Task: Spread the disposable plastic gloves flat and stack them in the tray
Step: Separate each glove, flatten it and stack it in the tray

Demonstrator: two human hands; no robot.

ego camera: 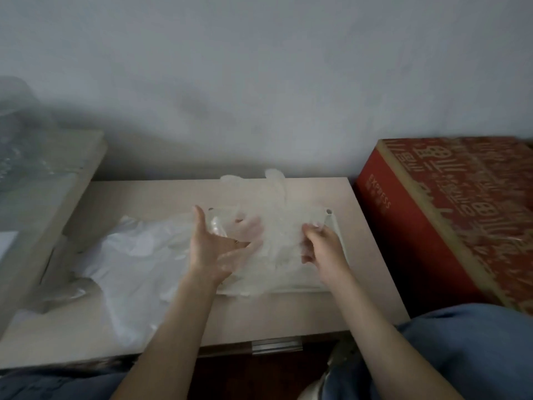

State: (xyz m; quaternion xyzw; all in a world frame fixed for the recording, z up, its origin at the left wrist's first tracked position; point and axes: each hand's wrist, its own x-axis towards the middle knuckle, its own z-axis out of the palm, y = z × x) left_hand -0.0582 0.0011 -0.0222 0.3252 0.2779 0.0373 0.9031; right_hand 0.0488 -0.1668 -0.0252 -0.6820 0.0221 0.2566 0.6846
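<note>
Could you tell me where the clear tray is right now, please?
The tray sits centre-right on the beige table in the head view, under the gloves that the right hand pinches.

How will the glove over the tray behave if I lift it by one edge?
Probably floppy: the glove bunches and wrinkles where the right hand pinches it. Likely very light, since its thin film lets the left hand show through. It may drift off the tray when released, so press it flat.

Bare arms (178, 327) and blue trousers (467, 350)
The left hand (219, 249) and right hand (323, 246) were bare, like both arms; the legs wore blue trousers.
</note>
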